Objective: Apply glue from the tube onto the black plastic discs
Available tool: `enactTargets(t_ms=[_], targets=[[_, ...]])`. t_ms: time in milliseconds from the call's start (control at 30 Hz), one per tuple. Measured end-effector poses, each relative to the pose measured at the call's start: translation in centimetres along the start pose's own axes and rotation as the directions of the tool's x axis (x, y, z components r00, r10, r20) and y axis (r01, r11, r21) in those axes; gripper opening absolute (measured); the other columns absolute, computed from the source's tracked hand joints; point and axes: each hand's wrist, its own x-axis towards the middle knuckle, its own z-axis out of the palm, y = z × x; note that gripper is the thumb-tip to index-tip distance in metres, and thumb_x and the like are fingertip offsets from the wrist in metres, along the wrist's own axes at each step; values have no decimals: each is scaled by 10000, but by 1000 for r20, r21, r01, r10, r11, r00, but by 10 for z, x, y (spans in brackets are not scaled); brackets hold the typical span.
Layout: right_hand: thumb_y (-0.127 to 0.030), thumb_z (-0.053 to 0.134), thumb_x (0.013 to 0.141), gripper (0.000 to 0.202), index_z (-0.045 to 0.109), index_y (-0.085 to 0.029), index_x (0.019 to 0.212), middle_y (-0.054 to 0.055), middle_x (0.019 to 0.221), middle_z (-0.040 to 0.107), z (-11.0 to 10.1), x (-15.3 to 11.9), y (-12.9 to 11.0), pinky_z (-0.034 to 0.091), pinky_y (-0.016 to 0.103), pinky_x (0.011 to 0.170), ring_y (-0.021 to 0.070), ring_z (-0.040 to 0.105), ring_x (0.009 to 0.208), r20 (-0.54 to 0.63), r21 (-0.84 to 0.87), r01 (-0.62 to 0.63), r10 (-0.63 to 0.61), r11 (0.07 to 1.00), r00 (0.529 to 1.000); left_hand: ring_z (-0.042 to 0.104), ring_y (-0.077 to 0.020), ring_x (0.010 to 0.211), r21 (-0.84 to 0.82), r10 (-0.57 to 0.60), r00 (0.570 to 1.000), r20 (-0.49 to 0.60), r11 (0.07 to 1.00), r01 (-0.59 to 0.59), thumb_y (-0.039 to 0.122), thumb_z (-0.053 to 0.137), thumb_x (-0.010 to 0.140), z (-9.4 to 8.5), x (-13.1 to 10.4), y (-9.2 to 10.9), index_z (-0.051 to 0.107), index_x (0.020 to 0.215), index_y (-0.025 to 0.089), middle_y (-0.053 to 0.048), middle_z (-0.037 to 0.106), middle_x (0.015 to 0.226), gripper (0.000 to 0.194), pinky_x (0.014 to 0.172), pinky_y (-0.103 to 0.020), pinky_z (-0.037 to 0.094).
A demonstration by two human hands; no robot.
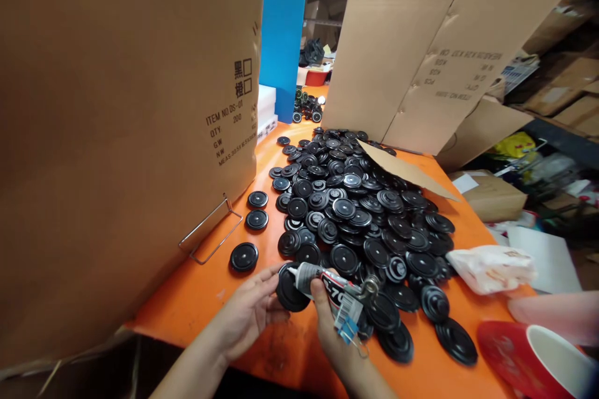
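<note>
My left hand grips a round black disc by its left edge, above the front of the orange table. My right hand is wrapped round a glue tube with a white nozzle. The nozzle tip points left and lies over the disc's upper part; whether it touches cannot be made out. A metal binder clip and a blue clip sit at the tube's tail end. Beyond my hands spreads a heap of similar black discs. A separate black disc lies flat left of the heap.
Tall cardboard boxes stand at left and back right. A bent wire stand leans by the left box. A cardboard flap lies on the heap. At right are a white plastic bag and a red cup.
</note>
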Motion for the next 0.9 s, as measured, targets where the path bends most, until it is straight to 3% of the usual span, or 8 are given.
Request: enactTargets(t_ms=[100,267,367,467,600,767,900], targets=[[-401,480,850,221,587,-231,756,30,729,623,0,0,0,493,325,659,199,589,719,11,-26,18,-18,999,1000,617,-172,896,-38,5,999,33,999,-4,239,591,797,0,-2,2,565,1135,153,-119,627,1127,350,785,-293,474],[-391,474,852,196,560,-231,778,27,737,608,0,-2,1,485,316,651,190,574,710,17,-16,35,-35,999,999,605,-164,929,-47,35,999,22,998,-34,397,512,848,1,-2,1,582,1063,192,-82,628,1120,305,773,-273,474],[-388,439,872,232,542,-218,753,18,717,589,-1,-2,-1,469,295,630,168,557,673,54,-42,46,-44,998,998,629,-155,795,-24,7,1000,26,1000,-7,322,583,810,-2,-2,1,562,1135,211,-73,658,1019,344,672,-258,477],[-382,424,884,244,536,-213,749,14,720,575,-2,-2,-2,449,294,635,164,544,678,71,-83,77,-71,994,995,621,-162,821,-47,7,999,52,999,-5,253,600,788,-3,-4,1,587,1109,178,-85,656,1018,330,692,-260,480],[-359,417,889,223,526,-216,757,22,749,563,-2,-4,0,427,303,640,171,528,709,103,-149,130,-115,980,988,606,-153,859,-24,37,999,1,999,-37,379,529,838,0,-4,1,596,1048,195,-70,633,1065,287,742,-276,486],[-409,404,885,283,487,-214,698,9,682,517,1,-9,5,403,298,598,163,493,653,19,-140,150,-149,979,989,608,-164,850,42,53,994,94,997,-57,253,620,782,-3,-5,-1,530,1179,207,-96,613,1084,410,670,-259,491],[-427,388,884,302,471,-213,687,4,663,496,4,-11,11,392,295,584,160,478,632,20,-157,173,-172,972,985,599,-159,901,-18,82,991,110,997,-81,277,584,811,-5,-5,-3,569,1076,179,-90,621,1049,283,771,-271,473]])
